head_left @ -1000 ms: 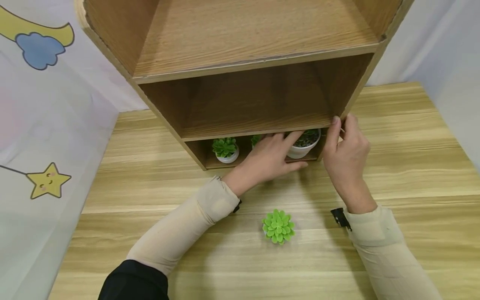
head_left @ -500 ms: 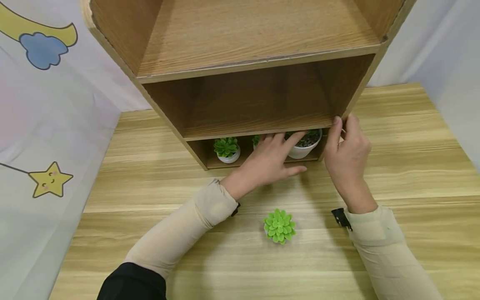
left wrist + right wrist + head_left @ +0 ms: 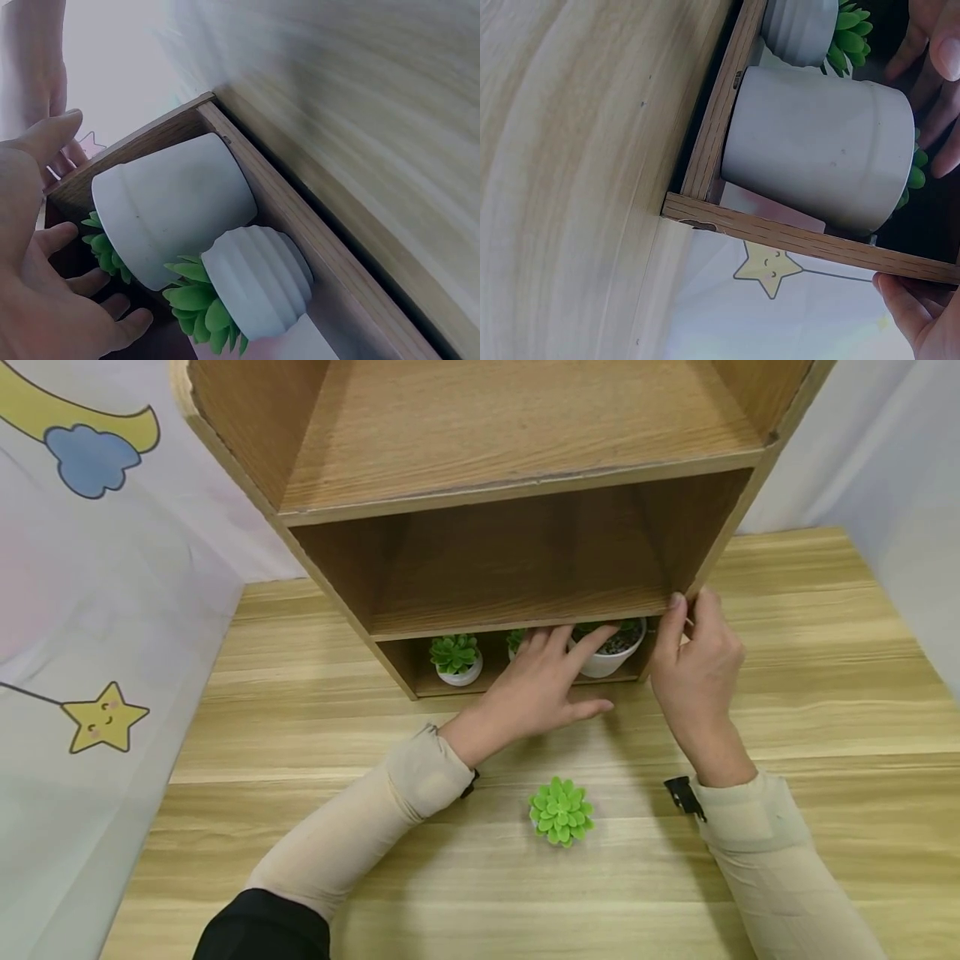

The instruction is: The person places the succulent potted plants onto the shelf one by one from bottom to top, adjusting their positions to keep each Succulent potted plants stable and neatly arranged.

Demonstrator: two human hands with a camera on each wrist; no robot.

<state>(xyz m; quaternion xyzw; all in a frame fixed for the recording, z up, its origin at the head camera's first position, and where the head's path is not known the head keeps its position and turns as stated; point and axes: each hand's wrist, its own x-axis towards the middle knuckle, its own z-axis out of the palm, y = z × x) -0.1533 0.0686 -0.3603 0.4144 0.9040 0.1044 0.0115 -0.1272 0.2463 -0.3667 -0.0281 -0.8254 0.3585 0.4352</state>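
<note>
In the head view my left hand (image 3: 532,685) reaches over the front of the bottom compartment of a wooden shelf unit (image 3: 517,627), its fingers spread and partly under the board. Close to these fingers stand a large white pot (image 3: 180,206) holding a green plant and a smaller ridged white pot (image 3: 259,281) with a succulent. Contact with either pot cannot be told. My right hand (image 3: 697,672) grips the unit's right side panel (image 3: 802,240), thumb on the front edge. Another potted succulent (image 3: 456,656) stands at the compartment's left end.
A bright green succulent (image 3: 561,812) stands on the wood-grain table (image 3: 300,760) in front of the unit. The unit's upper boards (image 3: 517,427) overhang the hands. A white curtain (image 3: 75,610) with printed figures hangs on the left.
The left hand has drawn back very slightly, its fingers staying spread over the compartment. The head view has shifted a little. The right hand and the pots keep their places.
</note>
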